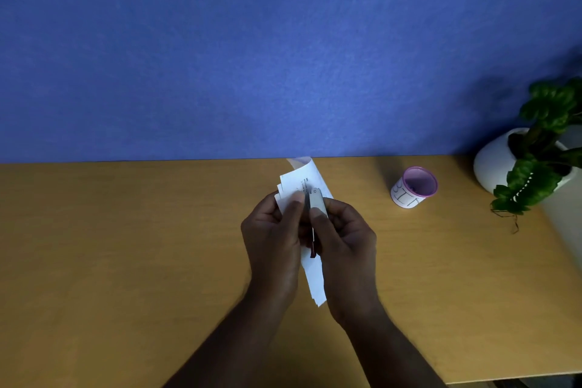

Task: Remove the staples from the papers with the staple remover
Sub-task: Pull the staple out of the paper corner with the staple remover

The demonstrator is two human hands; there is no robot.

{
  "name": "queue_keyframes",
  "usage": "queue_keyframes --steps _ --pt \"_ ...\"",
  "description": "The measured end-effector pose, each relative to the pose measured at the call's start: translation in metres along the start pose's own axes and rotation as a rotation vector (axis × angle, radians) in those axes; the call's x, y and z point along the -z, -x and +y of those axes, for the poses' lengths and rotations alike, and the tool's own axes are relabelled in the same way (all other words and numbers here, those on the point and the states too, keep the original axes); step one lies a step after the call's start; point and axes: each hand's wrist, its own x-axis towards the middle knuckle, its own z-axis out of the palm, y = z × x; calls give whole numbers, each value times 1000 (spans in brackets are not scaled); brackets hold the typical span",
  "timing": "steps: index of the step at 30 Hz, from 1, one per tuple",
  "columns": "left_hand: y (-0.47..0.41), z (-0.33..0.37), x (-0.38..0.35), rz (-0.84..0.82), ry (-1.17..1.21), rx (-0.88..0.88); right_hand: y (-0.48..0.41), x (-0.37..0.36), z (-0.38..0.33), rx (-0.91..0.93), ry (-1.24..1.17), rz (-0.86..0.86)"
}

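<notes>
Blue wall panel (252,57) behind wooden desk (110,261). White pot (494,161) with green plant (548,113) at the desk's far right. Papers (315,280) over desk centre, between both hands. Left hand (274,230) pinches their upper left part, thumb on top. Right hand (346,239) grips the staple remover (317,200), its metal tip against the papers just beside the left thumb. Small purple-rimmed cup (412,187) stands upright, well right of the hands; contents unclear.

Office: desk (126,261), blue partition (220,41)
</notes>
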Motion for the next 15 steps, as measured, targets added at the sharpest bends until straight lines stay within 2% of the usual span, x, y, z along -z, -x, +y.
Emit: queue_keyframes --steps 3,6,9,15 --pt "-7 6 3 -10 -44 28 -4 8 -5 42 14 -17" --pt "-11 12 9 -29 -122 53 -15 18 -13 104 139 -12" --pt "-12 18 12 -71 -156 92 -27 27 -23 199 384 -89" --pt "-13 24 15 -156 -251 66 -46 43 -40 532 901 -231"
